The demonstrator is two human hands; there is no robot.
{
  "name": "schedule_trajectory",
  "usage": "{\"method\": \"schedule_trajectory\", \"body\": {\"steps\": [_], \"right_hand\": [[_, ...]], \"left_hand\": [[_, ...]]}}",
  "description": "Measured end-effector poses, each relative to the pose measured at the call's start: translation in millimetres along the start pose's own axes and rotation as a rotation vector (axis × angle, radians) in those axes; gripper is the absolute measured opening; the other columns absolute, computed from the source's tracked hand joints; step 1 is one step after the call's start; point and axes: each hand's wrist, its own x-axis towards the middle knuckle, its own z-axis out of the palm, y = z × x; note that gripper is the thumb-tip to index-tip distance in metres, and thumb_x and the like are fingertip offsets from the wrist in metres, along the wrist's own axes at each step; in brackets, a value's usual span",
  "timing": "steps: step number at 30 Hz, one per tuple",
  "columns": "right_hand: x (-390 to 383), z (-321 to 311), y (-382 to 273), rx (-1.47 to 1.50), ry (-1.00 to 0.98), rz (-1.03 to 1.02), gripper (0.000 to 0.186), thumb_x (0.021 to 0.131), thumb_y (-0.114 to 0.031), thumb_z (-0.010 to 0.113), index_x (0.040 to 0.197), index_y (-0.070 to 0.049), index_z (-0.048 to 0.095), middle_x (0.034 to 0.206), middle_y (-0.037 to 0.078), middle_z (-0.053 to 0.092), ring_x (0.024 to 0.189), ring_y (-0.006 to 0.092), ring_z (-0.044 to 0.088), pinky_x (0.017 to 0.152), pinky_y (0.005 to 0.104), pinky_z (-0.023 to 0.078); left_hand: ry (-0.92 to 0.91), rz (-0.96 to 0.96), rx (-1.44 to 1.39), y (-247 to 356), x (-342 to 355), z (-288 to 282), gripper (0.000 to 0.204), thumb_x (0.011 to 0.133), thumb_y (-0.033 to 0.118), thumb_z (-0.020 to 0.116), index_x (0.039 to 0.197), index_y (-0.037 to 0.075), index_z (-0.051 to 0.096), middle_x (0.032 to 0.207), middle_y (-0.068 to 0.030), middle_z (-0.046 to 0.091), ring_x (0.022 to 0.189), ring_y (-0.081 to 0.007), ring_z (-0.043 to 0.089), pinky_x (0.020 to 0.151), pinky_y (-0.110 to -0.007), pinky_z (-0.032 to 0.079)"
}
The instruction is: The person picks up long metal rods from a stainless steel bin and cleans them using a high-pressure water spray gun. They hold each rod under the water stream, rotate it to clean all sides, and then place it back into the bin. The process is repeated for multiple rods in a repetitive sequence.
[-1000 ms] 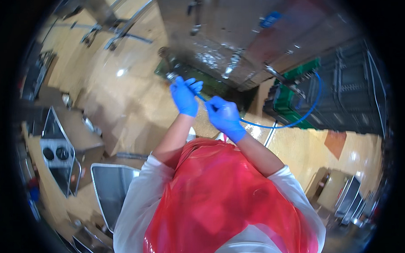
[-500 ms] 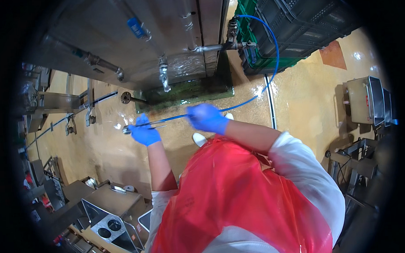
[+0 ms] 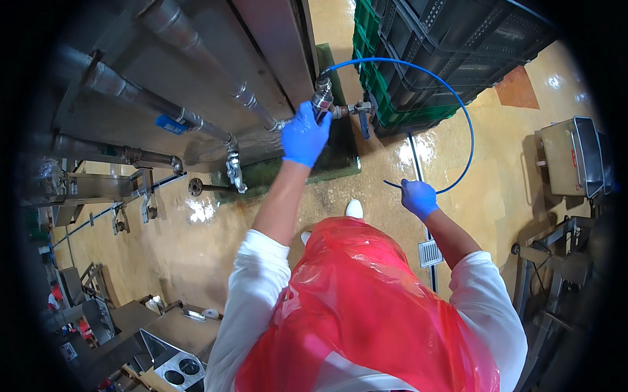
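My left hand (image 3: 305,137), in a blue glove, reaches forward to a metal pipe fitting (image 3: 322,97) beside the steel unit. Its thumb and fingers close around the lower part of that fitting. A thin blue hose (image 3: 456,94) leaves the top of the fitting and loops out to the right. My right hand (image 3: 418,198), also gloved in blue, is closed on the hose near its free end, and a short dark tip pokes out to the left of the fingers. A valve with a blue lever (image 3: 365,121) sits just right of the fitting.
Stacked dark grey and green crates (image 3: 433,53) stand close behind the valve. Metal pipes (image 3: 187,117) run along the steel unit at left, above a green wet floor base (image 3: 272,187). A floor drain (image 3: 430,253) lies right of my apron; a steel bin (image 3: 568,156) stands far right.
My left hand has moved forward and right onto the fitting, off the hose end with the metal piece. My right hand has swung right with the hose, which now forms a wider loop.
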Motion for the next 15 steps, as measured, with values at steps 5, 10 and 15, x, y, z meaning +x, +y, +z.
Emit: {"method": "schedule_trajectory", "body": {"steps": [5,10,15], "right_hand": [[4.3,5.6,34.4,-0.048,-0.042,0.108,0.015,0.091,-0.016,0.054,0.096,-0.009,0.067,0.084,0.016,0.072,0.076,0.0367,0.072,0.065,0.0495,0.057],[24.0,6.9,10.1,-0.044,0.019,-0.045,0.031,0.091,-0.030,0.064,0.112,-0.007,0.067,0.106,0.019,0.069,0.098,0.0353,0.070,0.079,0.0463,0.056],[46.8,-20.0,-146.4,1.238,-0.201,-0.374,0.044,0.098,-0.027,0.067,0.136,-0.005,0.057,0.123,0.011,0.067,0.114,0.0211,0.063,0.097,0.0357,0.050]], "left_hand": [[-0.007,0.223,0.092,-34.6,19.6,-30.0,0.045,0.081,0.035,0.080,0.108,0.009,0.054,0.073,-0.0152,0.066,0.062,-0.0361,0.067,0.053,-0.049,0.053],[-0.127,-0.253,-0.371,-13.4,-49.0,-63.5,0.044,0.086,0.033,0.076,0.109,0.007,0.050,0.077,-0.0152,0.066,0.062,-0.0355,0.067,0.055,-0.045,0.053],[-0.597,-0.731,-0.905,-45.8,-147.3,-61.7,0.047,0.091,0.029,0.070,0.120,0.002,0.045,0.092,-0.0222,0.069,0.078,-0.0377,0.071,0.065,-0.046,0.053]]}}
